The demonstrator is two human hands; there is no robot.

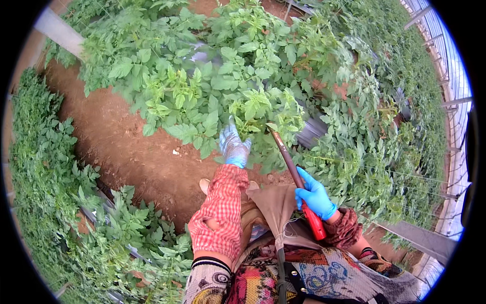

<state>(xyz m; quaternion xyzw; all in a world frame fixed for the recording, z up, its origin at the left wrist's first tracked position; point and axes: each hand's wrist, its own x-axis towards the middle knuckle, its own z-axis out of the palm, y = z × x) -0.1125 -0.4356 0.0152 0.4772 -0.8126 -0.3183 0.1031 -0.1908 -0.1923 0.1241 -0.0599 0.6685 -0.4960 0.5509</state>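
Note:
My left hand (234, 146), in a pale blue glove, reaches into the green leafy plants (202, 86) ahead, fingers spread against the leaves; I cannot tell whether it grips a stem. My right hand (315, 196), also in a blue glove, is closed around a long tool with a red handle (316, 223) and a dark shaft (286, 154). The shaft's tip points up into the foliage just right of my left hand. A red checked sleeve (223, 213) covers my left forearm.
A brown soil path (121, 147) runs between plant rows on the left (45, 167) and ahead. Grey mulch film (311, 131) shows under the plants. Metal greenhouse frame (450, 101) and wires stand at the right. A tan cloth bag (276, 205) hangs at my waist.

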